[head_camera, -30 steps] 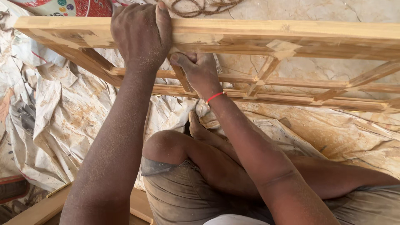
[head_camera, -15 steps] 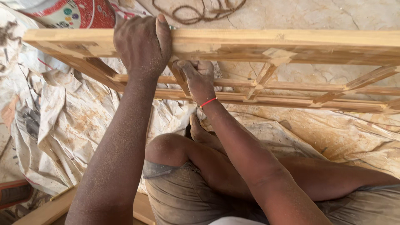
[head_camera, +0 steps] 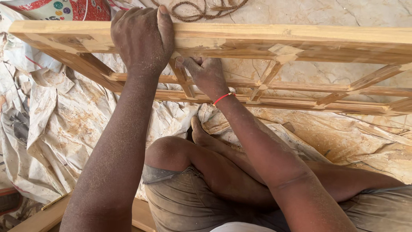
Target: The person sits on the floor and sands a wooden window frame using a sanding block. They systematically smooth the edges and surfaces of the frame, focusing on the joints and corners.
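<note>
On the floor, over a crumpled, dust-stained plastic sheet (head_camera: 56, 129), a long wooden lattice frame (head_camera: 300, 36) stands on edge across the top of the view, its pale top rail running from left to right and thinner crossbars and short diagonal struts showing behind it. The left hand (head_camera: 141, 38) lies closed over the top rail, palm down, fingers wrapped over the far edge and the thumb pointing up beside them, gripping the wood. The right hand (head_camera: 206, 73) reaches just below that rail, among the struts, fingers curled in against the underside of the rail; whether it has hold of anything there cannot be told, since the fingertips are hidden. A red thread band (head_camera: 223, 98) circles the right wrist. Both forearms are speckled with fine sawdust. The person sits cross-legged beneath the frame, bare knee (head_camera: 169, 150) raised, in dusty khaki shorts (head_camera: 184, 202). A coil of brown rope (head_camera: 201, 10) lies on the marble floor (head_camera: 322, 13) beyond the frame.
</note>
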